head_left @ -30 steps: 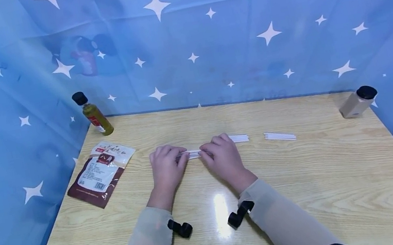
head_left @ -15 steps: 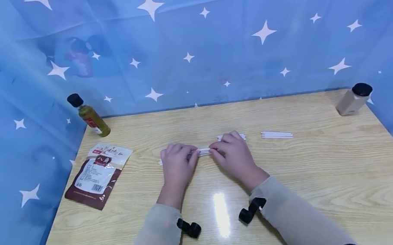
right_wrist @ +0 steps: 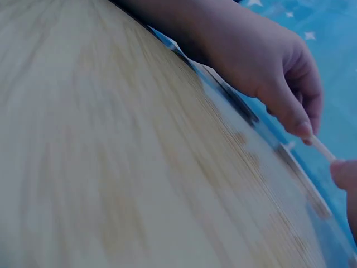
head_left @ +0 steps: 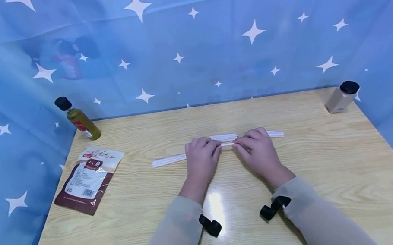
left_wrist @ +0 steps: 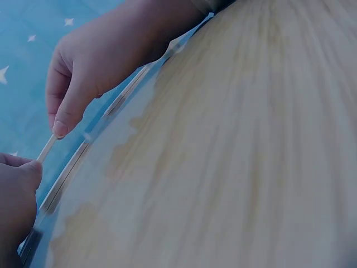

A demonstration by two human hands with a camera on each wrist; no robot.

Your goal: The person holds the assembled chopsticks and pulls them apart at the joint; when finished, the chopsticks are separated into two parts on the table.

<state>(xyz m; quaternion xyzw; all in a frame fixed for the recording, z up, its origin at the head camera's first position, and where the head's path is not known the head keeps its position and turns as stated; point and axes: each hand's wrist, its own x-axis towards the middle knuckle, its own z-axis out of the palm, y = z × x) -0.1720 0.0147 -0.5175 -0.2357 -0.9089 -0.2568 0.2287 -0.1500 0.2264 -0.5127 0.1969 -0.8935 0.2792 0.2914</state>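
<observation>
My left hand (head_left: 201,156) and right hand (head_left: 259,146) face each other over the middle of the table. Each pinches one end of a thin white stick (head_left: 227,144) between thumb and fingers. In the left wrist view, the stick (left_wrist: 48,148) runs between both sets of fingertips; the right wrist view has the same stick (right_wrist: 322,148). Just behind lies a row of white sticks (head_left: 223,137). Another row (head_left: 169,160) sits left of my left hand, its right end hidden. A third row (head_left: 275,134) shows beyond my right hand, partly covered.
A brown and white pouch (head_left: 89,180) lies flat on the left of the wooden table (head_left: 327,169). Behind it stands an oil bottle (head_left: 82,121) with a black cap. A black-lidded jar (head_left: 341,98) is at the back right. Starry blue cloth (head_left: 173,34) hangs behind.
Both hands have moved right across the table, from the left row of sticks to in front of the middle row. The left row is now largely uncovered; the view has shifted right too.
</observation>
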